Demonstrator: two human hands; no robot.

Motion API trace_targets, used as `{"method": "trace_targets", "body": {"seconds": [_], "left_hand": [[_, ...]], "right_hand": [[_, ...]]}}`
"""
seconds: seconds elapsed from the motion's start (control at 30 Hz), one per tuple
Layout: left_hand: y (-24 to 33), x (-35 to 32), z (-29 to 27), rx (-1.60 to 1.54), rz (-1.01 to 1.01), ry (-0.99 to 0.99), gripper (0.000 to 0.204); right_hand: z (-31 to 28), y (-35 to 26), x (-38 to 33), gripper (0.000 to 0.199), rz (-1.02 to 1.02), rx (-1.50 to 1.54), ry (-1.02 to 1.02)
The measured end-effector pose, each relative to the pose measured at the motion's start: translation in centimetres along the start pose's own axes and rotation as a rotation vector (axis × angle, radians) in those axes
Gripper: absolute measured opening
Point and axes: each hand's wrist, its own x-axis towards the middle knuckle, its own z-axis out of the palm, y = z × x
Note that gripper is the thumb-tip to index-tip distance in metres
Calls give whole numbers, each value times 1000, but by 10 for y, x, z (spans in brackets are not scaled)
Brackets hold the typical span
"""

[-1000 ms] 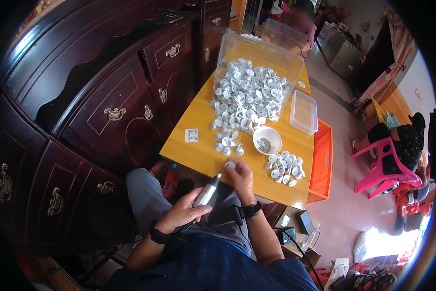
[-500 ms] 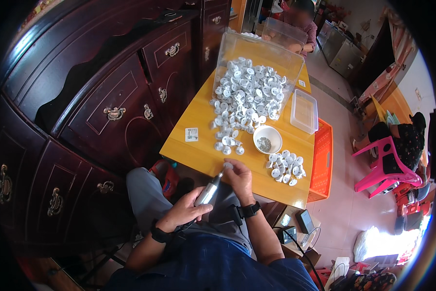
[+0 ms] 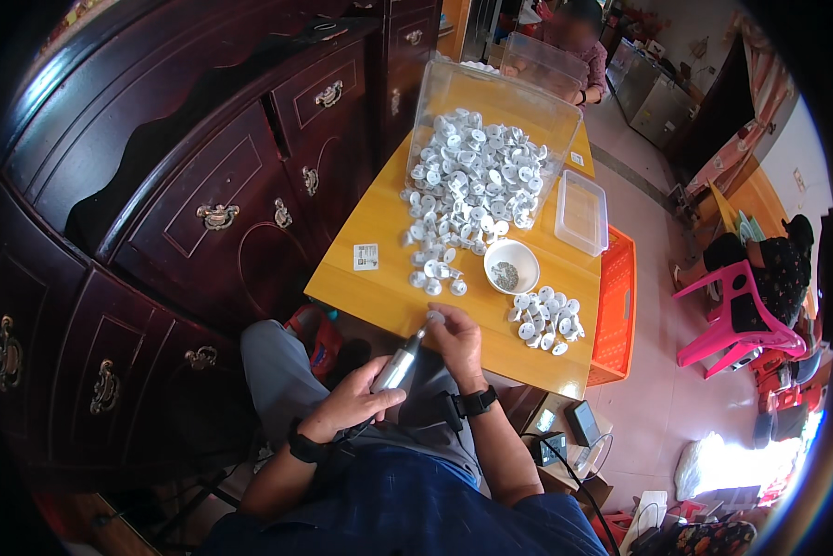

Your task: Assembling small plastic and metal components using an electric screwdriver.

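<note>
My left hand (image 3: 365, 397) is wrapped round a silver electric screwdriver (image 3: 400, 363), whose tip points up and to the right. That tip meets a small white plastic part (image 3: 434, 318) at the table's near edge. The fingers of my right hand (image 3: 458, 342) are closed on this part and hide some of it. Past my hands, a heap of similar round white parts (image 3: 472, 167) spills from a clear plastic bin lying on the table. A white bowl (image 3: 525, 262) with small grey metal pieces stands close by. To its right front lies a smaller pile of white parts (image 3: 546, 318).
The wooden table (image 3: 361, 295) stands beside a dark cabinet (image 3: 222, 176). An empty clear tray (image 3: 583, 215) and an orange crate (image 3: 616, 310) are at the right. Across the table sits another person (image 3: 594, 69). A pink chair (image 3: 736, 315) stands farther right.
My hands, the screwdriver and the held part stay almost still. The person across the table has shifted an arm.
</note>
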Motion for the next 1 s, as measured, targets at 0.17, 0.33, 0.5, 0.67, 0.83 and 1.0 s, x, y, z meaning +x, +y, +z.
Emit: {"method": "trace_targets", "body": {"seconds": [0.17, 0.33, 0.5, 0.67, 0.83, 1.0], "left_hand": [[-1, -1, 0, -35, -1, 3, 54], [-2, -1, -4, -49, -47, 18, 45], [3, 1, -4, -43, -83, 23, 46], [6, 2, -4, -24, -105, 23, 44], [8, 3, -4, -8, -114, 18, 43], [9, 4, -4, -59, -142, -4, 41]], "right_hand": [[-1, -1, 0, 22, -33, -49, -6], [0, -8, -1, 20, -113, -141, -5], [-1, -13, -2, 20, -128, -243, -12], [-1, -13, -2, 21, -120, -247, -3], [-1, -11, 0, 21, -96, -229, -7], [-2, -7, 0, 21, -80, -176, 4]]}}
